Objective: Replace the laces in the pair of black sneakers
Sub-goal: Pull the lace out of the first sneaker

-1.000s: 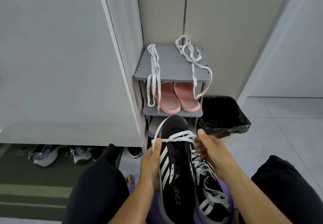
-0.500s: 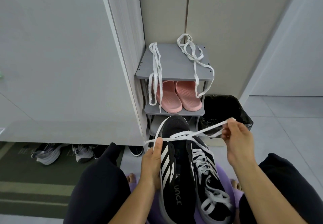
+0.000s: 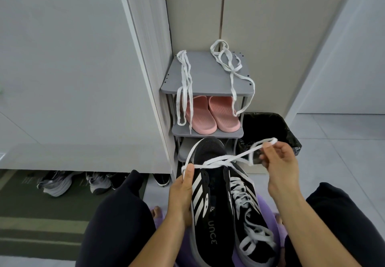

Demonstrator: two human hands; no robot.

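Note:
Two black sneakers with white stripes lie side by side between my knees. My left hand point(image 3: 181, 193) grips the side of the left sneaker point(image 3: 210, 204), its thumb pressing one end of a white lace point(image 3: 218, 160) near the toe. The lace runs right across the shoe to my right hand point(image 3: 279, 162), which pinches a loop of it above the bin. The right sneaker point(image 3: 250, 221) is laced in white over its whole length. Two loose white laces, one at the left point(image 3: 184, 91) and one at the right point(image 3: 231, 68), hang off the top of the grey rack.
A grey shoe rack point(image 3: 206, 79) stands ahead against the wall, with pink slippers point(image 3: 212, 114) on its second shelf. A black-lined bin point(image 3: 268, 129) is to its right. More shoes point(image 3: 56, 183) sit under the white cabinet at the left. My knees flank the sneakers.
My right hand has drawn the lace out from the shoe's eyelets, up and to the right, and now holds a loop of it. My left hand keeps its grip.

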